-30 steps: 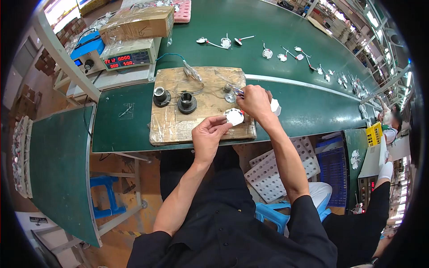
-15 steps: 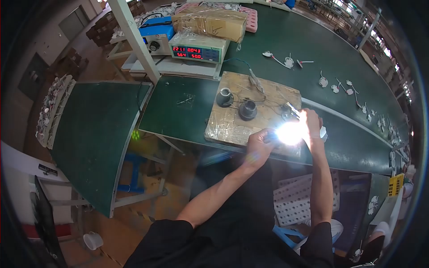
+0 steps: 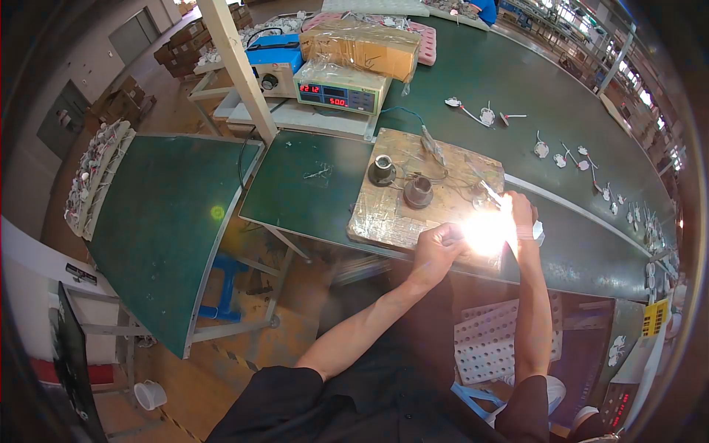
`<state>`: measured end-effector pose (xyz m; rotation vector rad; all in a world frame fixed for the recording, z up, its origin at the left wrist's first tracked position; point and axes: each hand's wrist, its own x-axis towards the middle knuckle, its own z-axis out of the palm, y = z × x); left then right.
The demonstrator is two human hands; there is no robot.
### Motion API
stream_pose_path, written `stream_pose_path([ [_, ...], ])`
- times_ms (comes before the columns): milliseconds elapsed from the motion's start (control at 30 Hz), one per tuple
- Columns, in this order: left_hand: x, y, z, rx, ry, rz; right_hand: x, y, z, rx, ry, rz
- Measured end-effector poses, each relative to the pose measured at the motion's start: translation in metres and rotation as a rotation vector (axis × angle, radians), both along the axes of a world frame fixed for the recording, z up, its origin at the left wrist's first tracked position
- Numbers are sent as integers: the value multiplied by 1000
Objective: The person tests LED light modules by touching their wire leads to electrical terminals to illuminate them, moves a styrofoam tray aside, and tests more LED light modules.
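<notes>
A glaring lit lamp point(image 3: 486, 233) sits between my hands over the near right corner of a wooden board point(image 3: 391, 214). Its glow washes out its shape. At the left edge of the glare, the fingers of my left hand point(image 3: 437, 251) are pinched together; what they hold is hidden. My right hand point(image 3: 523, 215) is closed at the right edge of the light, its grip lost in brightness. Slim pale prongs point(image 3: 487, 187) stick out beyond it, toward the board's far side. A white piece point(image 3: 538, 233) shows beside my right wrist.
Two round sockets, one pale-topped point(image 3: 382, 168) and one dark point(image 3: 418, 192), stand on the board beside a cable connector point(image 3: 433, 148). Behind is a power meter point(image 3: 338, 94) with red digits. Small wired lamp parts point(image 3: 541, 149) lie along the green bench point(image 3: 473, 88). A perforated tray point(image 3: 484, 343) rests below.
The glare has grown and spread over the fingertips. Two of the meter's red readouts have gone dark. The whole view has shifted slightly, while both hands stay around the light.
</notes>
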<state>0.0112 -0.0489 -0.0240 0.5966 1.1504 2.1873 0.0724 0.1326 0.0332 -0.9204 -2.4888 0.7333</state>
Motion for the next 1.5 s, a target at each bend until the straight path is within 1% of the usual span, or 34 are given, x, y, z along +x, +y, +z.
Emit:
stream_pose_path([
  [33,-1,3,-5,-38,-18,-41,-1,-7,8,7,-35,-9],
  [67,-3,8,-12,-77,-36,-82,-2,-14,18,107,-123,-10],
  [100,-5,9,-12,-115,-53,-122,-3,-16,22,149,-169,-3],
  [167,-5,9,-12,-116,-27,-100,-3,-17,26,227,-241,1],
  [400,-6,7,-8,-138,23,-95,-4,0,5,367,-298,-31],
  [500,-2,5,0,-33,-55,-25,-3,7,-3,413,-313,-39],
  [600,-1,2,14,34,-1,44,-3,16,-12,325,-245,-42],
  [667,-2,2,14,30,51,73,2,24,-24,19,-69,-26],
  [733,-2,2,14,21,54,76,3,26,-26,-24,-59,-12],
  [767,-2,2,14,23,28,67,3,27,-26,84,-139,-7],
  [833,-2,4,12,37,-7,56,4,30,-30,111,-153,-10],
  [900,-2,7,7,49,-8,54,5,36,-41,-26,-47,-26],
  [967,-2,7,6,40,21,60,6,41,-48,-108,14,-37],
  [1067,-1,4,12,23,42,70,8,48,-56,-54,46,4],
  [1133,-1,2,18,19,68,87,6,42,-48,-70,57,11],
  [1167,0,1,20,19,93,98,6,39,-43,-127,62,-6],
  [1233,0,0,18,-47,185,124,2,17,-14,-2,-43,12],
  [1267,-2,1,12,-111,255,133,-2,3,6,179,-152,44],
  [1300,-2,1,7,-137,235,97,-4,-4,17,354,-265,65],
  [1333,-4,2,3,-163,217,61,-7,6,3,362,-298,47],
  [1367,-5,6,1,-153,108,-30,-4,19,-11,368,-334,9],
  [1400,-4,11,3,-146,-2,-130,-1,11,-1,351,-277,-11],
  [1433,-7,12,10,-171,63,-156,1,11,1,282,-198,-75],
  [1467,-13,11,18,-195,128,-174,5,12,11,192,-204,-115],
  [1500,-18,13,30,-198,171,-157,12,19,10,119,-101,-160],
])
